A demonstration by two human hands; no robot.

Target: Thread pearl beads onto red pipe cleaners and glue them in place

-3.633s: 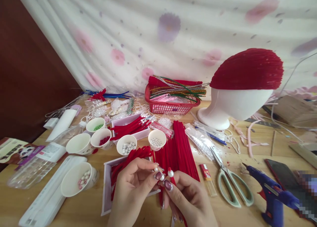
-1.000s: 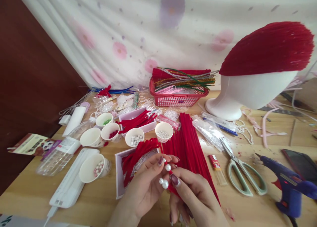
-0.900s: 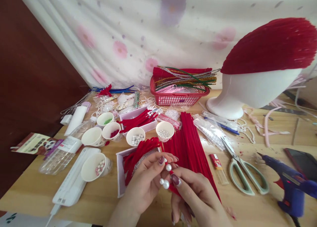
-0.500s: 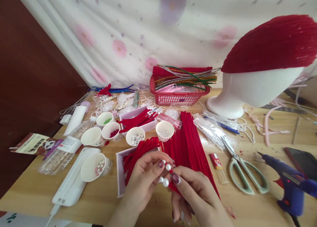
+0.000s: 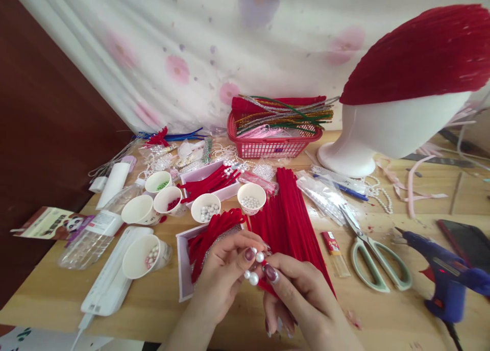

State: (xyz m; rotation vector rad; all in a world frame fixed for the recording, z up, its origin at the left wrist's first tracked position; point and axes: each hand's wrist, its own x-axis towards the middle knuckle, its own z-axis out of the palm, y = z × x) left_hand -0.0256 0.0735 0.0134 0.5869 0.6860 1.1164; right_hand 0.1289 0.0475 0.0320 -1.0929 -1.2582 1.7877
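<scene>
My left hand [image 5: 222, 274] is closed in a pinch around small white pearl beads, thumb against fingertips. One larger pearl bead [image 5: 260, 257] shows by the thumbnail, and another pearl bead [image 5: 253, 278] sits just below it. My right hand [image 5: 302, 290] grips the red pipe cleaner [image 5: 267, 286] that these beads end, between thumb and forefinger. Its lower fingers curl underneath, partly hidden. Behind my hands lie long red pipe cleaners [image 5: 291, 228] in a sheaf. To the left, a white box [image 5: 185, 269] holds looped red pipe cleaners [image 5: 218, 228].
Paper cups of beads, including a cup [image 5: 251, 198] of white ones, stand at left and centre. On the right are scissors [image 5: 369, 254], a blue glue gun [image 5: 444, 269] and a white mannequin head [image 5: 367, 131]. A red basket [image 5: 273, 148] stands at the back.
The view has shifted slightly, so the tabletop things appear a little higher and further left. Both hands keep nearly the same pinch on the beads and pipe cleaner.
</scene>
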